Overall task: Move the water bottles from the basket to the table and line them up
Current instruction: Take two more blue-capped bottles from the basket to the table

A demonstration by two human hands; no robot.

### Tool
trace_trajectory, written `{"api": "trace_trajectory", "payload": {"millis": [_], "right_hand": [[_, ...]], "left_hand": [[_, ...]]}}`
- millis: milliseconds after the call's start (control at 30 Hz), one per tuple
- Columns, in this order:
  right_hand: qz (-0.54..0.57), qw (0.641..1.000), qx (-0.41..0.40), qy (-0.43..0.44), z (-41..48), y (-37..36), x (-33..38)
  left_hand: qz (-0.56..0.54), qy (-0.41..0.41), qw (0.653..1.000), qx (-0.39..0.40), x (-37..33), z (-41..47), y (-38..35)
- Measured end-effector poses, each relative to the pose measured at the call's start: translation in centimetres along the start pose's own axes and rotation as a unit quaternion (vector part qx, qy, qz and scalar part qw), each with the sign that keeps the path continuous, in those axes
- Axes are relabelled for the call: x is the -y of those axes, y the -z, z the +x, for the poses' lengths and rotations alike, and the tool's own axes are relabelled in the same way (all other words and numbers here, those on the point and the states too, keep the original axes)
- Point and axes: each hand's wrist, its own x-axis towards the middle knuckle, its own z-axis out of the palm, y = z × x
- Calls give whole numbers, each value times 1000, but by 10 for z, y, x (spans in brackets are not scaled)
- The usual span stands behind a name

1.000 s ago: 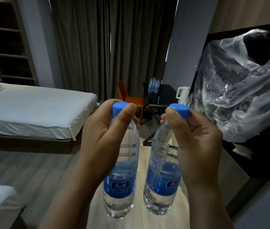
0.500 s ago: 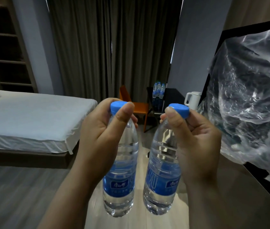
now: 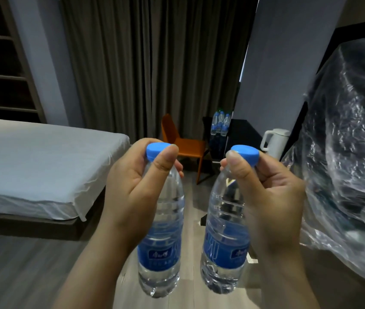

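Two clear water bottles with blue caps and blue labels hang upright in front of me above the floor. My left hand point(image 3: 132, 186) grips the left bottle point(image 3: 161, 248) at its neck, thumb on the cap. My right hand point(image 3: 266, 192) holds the right bottle point(image 3: 224, 253) the same way. Far ahead, a dark table point(image 3: 241, 132) carries several more bottles point(image 3: 220, 123) standing together near its left edge. No basket is in view.
A bed with white sheets point(image 3: 38, 166) fills the left. An orange chair point(image 3: 183, 143) stands before the table, a white kettle point(image 3: 275, 141) at its right. Crinkled clear plastic sheeting point(image 3: 346, 163) covers something dark on the right. Wood floor runs ahead between them.
The view has advanced down the room toward the table; the chair, kettle and plastic sheeting look larger and nearer. Both hands keep the same grip on the bottles.
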Motion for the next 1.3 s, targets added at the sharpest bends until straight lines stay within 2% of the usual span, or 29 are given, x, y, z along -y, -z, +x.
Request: {"api": "trace_trajectory", "payload": {"millis": [600, 833, 1300], "right_hand": [[-49, 998, -29, 4, 203, -128, -175], [-60, 997, -49, -20, 277, -141, -247], [-49, 996, -68, -26, 473, -133, -388]], "left_hand": [[-33, -9, 999, 33, 186, 246, -9], [-25, -6, 999, 45, 257, 322, -42], [-30, 2, 999, 45, 374, 501, -157]]}}
